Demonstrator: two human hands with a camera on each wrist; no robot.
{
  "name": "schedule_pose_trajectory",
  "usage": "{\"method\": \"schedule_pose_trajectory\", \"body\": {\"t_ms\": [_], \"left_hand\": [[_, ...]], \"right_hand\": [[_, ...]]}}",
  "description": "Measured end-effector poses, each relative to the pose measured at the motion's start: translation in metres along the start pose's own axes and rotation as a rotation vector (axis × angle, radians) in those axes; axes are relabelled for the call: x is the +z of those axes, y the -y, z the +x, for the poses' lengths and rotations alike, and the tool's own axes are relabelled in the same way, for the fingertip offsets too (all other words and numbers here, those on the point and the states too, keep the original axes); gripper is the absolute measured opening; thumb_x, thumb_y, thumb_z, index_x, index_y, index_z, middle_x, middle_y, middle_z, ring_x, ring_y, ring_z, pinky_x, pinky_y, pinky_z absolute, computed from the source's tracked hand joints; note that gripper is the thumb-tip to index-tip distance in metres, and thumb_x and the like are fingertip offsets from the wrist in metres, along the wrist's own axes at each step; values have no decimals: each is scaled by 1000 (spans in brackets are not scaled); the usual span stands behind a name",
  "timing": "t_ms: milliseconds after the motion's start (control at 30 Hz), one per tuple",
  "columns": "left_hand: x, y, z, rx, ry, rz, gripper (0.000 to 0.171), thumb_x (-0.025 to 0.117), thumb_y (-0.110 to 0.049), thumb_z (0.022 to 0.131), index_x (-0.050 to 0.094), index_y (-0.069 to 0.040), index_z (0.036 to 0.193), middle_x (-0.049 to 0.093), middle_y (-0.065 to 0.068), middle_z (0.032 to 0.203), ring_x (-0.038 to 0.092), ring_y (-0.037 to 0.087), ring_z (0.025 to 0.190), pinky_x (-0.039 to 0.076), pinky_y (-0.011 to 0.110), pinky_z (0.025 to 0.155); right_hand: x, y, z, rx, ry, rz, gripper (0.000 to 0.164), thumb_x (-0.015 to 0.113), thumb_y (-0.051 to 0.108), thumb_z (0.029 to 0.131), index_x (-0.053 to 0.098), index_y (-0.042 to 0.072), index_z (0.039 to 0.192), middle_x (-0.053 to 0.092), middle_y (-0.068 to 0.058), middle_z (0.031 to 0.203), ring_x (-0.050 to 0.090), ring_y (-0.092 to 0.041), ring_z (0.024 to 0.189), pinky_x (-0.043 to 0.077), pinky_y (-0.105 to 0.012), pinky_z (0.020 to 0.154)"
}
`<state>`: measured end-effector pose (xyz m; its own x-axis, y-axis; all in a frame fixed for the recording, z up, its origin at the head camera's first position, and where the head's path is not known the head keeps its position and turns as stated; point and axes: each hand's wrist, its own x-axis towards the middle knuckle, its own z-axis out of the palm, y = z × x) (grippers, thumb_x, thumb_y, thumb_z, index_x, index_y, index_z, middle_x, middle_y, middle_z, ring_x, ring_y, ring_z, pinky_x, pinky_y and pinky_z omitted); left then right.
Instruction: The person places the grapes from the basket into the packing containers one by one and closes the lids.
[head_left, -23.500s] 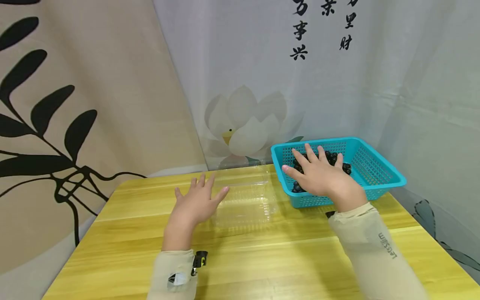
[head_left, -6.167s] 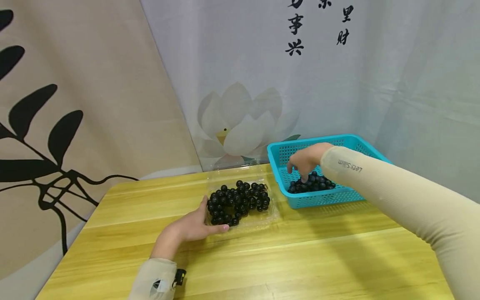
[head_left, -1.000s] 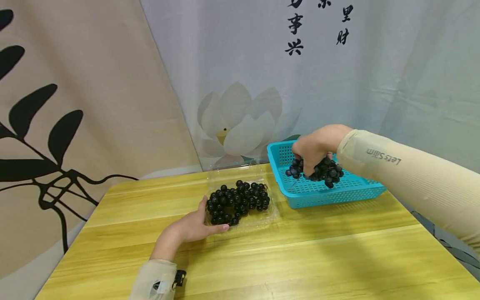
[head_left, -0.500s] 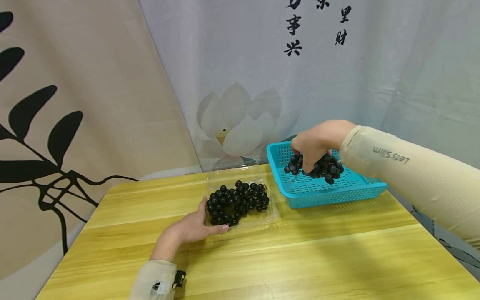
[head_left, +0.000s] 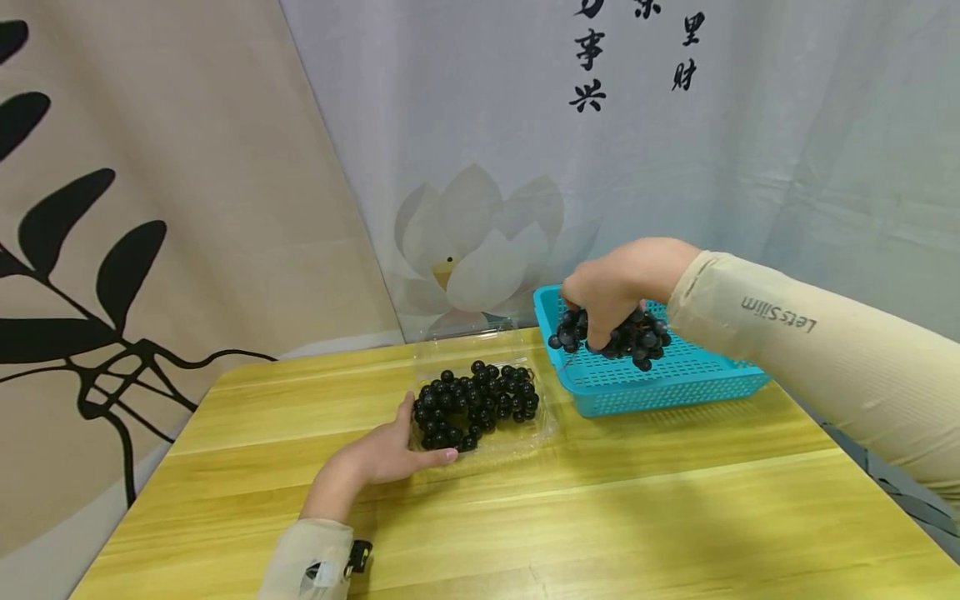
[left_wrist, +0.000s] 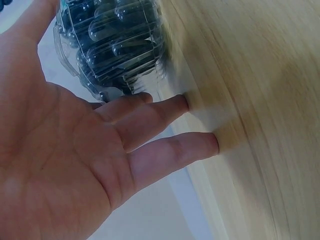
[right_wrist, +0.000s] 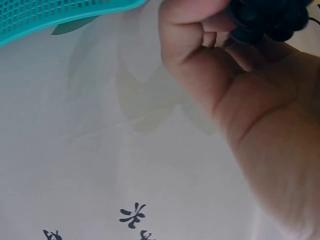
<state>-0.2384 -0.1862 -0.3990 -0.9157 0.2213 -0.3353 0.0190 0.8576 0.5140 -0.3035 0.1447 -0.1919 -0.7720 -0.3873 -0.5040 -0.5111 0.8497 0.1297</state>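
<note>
A bunch of dark grapes (head_left: 641, 337) hangs from my right hand (head_left: 613, 283), whose fingers curl round it over the left part of the blue basket (head_left: 667, 390). In the right wrist view, the curled fingers and part of the bunch (right_wrist: 265, 20) show at the top. My left hand (head_left: 378, 454) rests at the left front corner of a clear plastic container (head_left: 546, 429) with its lid raised at the back. Shiny black grapes (head_left: 480, 398) lie inside. The left wrist view shows fairly straight fingers (left_wrist: 170, 150) beside the container wall, fingertips at the tabletop.
The wooden table (head_left: 525, 525) carries both containers, the basket at the back right next to the clear one. A printed curtain (head_left: 487, 125) hangs just behind the table's back edge. The right sleeve (head_left: 810, 342) crosses above the basket's right end.
Over the last second my right hand has risen slightly, then moved left with the grape bunch, which was lying in the basket several seconds ago. My left hand stays at the container.
</note>
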Motion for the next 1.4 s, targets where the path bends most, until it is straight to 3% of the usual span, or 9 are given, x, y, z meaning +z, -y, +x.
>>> {"method": "schedule_pose_trajectory", "body": {"t_ms": [267,533,833,967,1200,1400], "left_hand": [[0,1,0,-2,-1,10,140,71,-80,84,-14,-10,170,52,33,156,66,49,127,49,65,114],[0,1,0,0,-4,14,140,71,-79,85,-14,-9,170,56,32,153,67,48,125,50,65,113],[-1,2,0,-6,2,6,140,71,-79,85,-14,-10,170,53,33,155,66,49,126,50,65,113],[-2,2,-1,-6,2,4,140,71,-79,85,-14,-10,170,54,33,155,67,48,125,50,65,113],[-1,2,-2,-18,13,-2,139,71,-80,85,-14,-10,171,54,33,155,66,47,128,51,64,112],[-1,1,-1,-19,15,1,139,70,-81,84,-15,-12,171,54,32,155,67,46,126,52,64,111]], "right_hand": [[-6,12,-1,-12,-6,-4,36,78,28,93,64,12,122,66,-7,119,67,-23,81,54,-37,59],[-9,25,1,-37,-7,-39,27,77,29,93,65,13,111,66,-5,107,60,-20,68,50,-34,56],[-15,48,8,-73,-15,-82,34,76,38,94,63,16,116,62,-5,113,58,-18,64,50,-34,57],[-15,60,12,-111,-20,-72,41,76,39,95,61,17,126,61,-3,121,60,-17,65,52,-34,57],[-9,79,22,-167,-10,-79,41,76,41,97,61,18,128,63,-1,122,62,-17,70,53,-35,63],[0,89,32,-199,-19,-91,55,76,41,97,58,17,143,63,0,131,62,-16,68,53,-35,68]]}}
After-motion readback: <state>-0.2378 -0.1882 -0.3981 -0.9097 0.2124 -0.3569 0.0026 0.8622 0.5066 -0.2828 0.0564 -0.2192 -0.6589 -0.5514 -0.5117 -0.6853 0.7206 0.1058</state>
